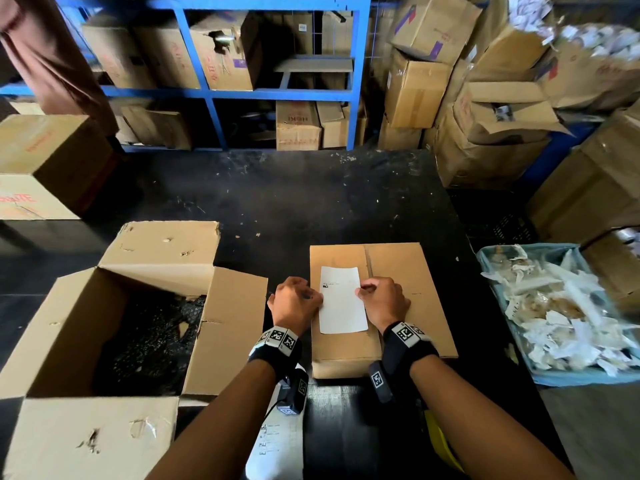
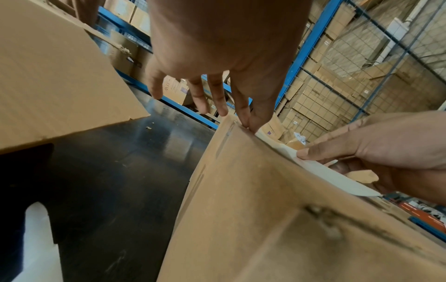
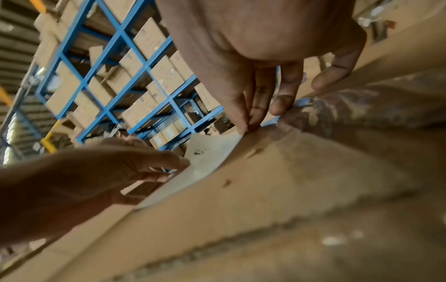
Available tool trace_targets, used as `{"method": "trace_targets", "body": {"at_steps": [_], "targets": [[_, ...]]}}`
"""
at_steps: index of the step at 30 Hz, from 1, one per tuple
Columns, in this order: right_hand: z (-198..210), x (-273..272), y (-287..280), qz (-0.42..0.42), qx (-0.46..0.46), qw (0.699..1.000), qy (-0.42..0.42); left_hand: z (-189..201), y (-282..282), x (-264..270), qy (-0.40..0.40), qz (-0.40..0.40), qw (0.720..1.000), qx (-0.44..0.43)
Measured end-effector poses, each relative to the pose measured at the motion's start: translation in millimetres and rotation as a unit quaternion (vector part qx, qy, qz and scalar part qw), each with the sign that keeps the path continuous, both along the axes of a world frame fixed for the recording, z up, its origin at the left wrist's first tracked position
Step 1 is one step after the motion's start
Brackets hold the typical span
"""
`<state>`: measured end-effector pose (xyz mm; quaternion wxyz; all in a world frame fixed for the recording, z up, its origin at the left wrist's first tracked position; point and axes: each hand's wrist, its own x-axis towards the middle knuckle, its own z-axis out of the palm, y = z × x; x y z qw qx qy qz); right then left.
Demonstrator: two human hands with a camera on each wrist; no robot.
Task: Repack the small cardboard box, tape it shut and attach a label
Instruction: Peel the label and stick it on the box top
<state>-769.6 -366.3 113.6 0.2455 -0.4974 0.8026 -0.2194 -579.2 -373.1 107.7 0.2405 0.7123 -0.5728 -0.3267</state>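
Observation:
The small cardboard box (image 1: 408, 292) lies closed on the black table (image 1: 311, 202), a seam running down its top. A white label (image 1: 343, 306) with a small black print mark sits over the left half of the box top. My left hand (image 1: 317, 297) pinches the label's left edge, and my right hand (image 1: 362, 291) pinches its right edge. In the left wrist view the left hand's thumb and forefinger (image 2: 248, 124) meet on the label (image 2: 325, 171), which curves slightly above the cardboard. The right wrist view shows the right hand's fingertips (image 3: 246, 126) nipping the label (image 3: 210, 152).
A large open carton (image 1: 104, 341) with dark contents stands to the left, its flaps spread. A blue tray (image 1: 554, 377) of paper scraps sits to the right. A strip of labels (image 1: 277, 445) hangs near the front edge. Blue shelving (image 1: 214, 91) and stacked cartons stand behind.

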Motion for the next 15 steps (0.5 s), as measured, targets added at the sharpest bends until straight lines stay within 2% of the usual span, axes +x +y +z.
{"method": "trace_targets", "body": {"at_steps": [7,10,12,15], "targets": [[5,8,3,0.055,-0.015,0.993,0.106,2,2,-2,-0.086,-0.024,0.995,-0.037],[4,8,5,0.118,-0.026,0.973,0.196,2,1,0,-0.14,-0.081,0.985,-0.053],[6,7,6,0.185,-0.017,0.953,0.24,2,-2,-3,-0.23,-0.168,0.957,-0.049],[8,7,4,0.269,0.031,0.924,0.27,-1,-2,-10,-0.347,-0.279,0.893,-0.071]]}}
